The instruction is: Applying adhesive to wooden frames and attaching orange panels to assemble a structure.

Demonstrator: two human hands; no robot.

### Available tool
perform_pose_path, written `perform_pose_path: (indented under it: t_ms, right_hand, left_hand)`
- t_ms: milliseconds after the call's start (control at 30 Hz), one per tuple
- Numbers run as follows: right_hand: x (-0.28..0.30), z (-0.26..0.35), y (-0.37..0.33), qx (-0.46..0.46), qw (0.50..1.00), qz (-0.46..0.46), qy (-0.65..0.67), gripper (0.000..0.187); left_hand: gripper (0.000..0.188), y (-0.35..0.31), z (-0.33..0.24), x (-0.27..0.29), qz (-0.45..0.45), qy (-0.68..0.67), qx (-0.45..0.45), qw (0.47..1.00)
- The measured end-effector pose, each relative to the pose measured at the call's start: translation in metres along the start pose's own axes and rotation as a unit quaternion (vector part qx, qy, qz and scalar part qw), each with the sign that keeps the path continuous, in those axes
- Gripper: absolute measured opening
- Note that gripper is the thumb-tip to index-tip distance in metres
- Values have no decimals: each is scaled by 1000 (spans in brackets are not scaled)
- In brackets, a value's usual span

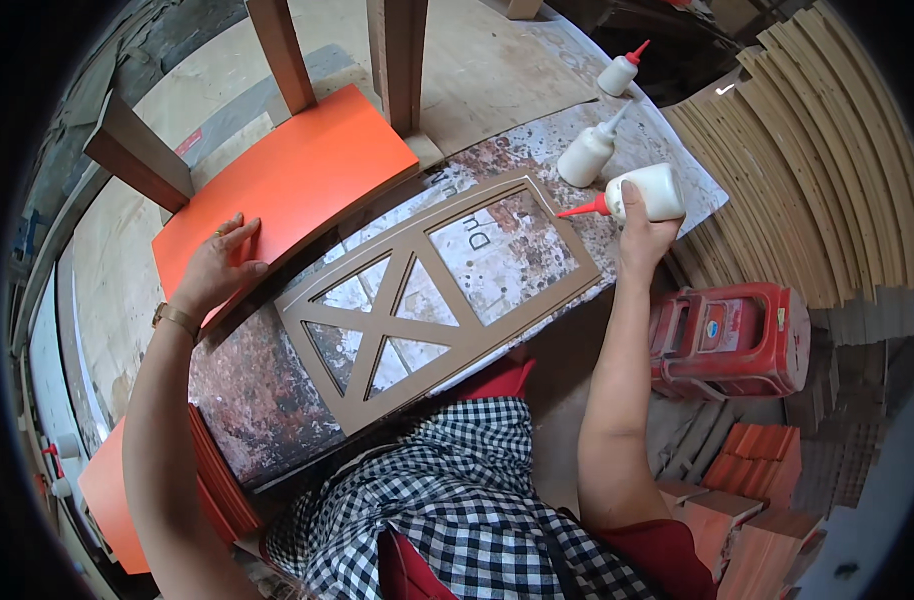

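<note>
My right hand (645, 232) is closed around a white glue bottle (661, 190) with a red nozzle, tipped on its side. Its tip points left and meets or nearly meets the far right corner of a brown wooden frame (447, 268). That frame has an X-shaped brace at its left end and lies on the worktable. My left hand (220, 268) rests with fingers spread on the near left edge of an orange panel (295, 170). A strip of pale glue seems to run along the frame's far edge.
Two more glue bottles, one with a white nozzle (587, 155) and one red-tipped (620, 72), stand at the table's right. Brown upright boards (281, 55) rise behind the orange panel. Stacked wooden strips (807, 170), a red plastic stool (732, 340) and orange-faced boards (752, 465) are at right.
</note>
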State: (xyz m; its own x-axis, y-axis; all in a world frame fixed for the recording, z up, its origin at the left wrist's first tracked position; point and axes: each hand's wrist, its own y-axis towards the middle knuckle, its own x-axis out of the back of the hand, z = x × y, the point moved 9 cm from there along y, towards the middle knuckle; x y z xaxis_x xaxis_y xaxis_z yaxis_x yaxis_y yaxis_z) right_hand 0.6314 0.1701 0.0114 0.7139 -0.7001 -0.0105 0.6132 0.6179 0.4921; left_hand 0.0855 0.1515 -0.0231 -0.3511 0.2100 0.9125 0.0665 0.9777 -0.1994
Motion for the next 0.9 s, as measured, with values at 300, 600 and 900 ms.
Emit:
perform_pose_path:
  t_ms: [300,600,900]
  right_hand:
    - [49,19,-15,-9,1000,-2,13,36]
    - [78,15,-27,-61,997,5,37,37]
    - [26,32,-94,-157,976,112,104,38]
  left_hand:
    - [62,0,0,0,-5,17,-6,1000]
    - [61,1,2,-2,-8,22,-11,1000]
    - [59,-1,4,1,-11,39,0,999]
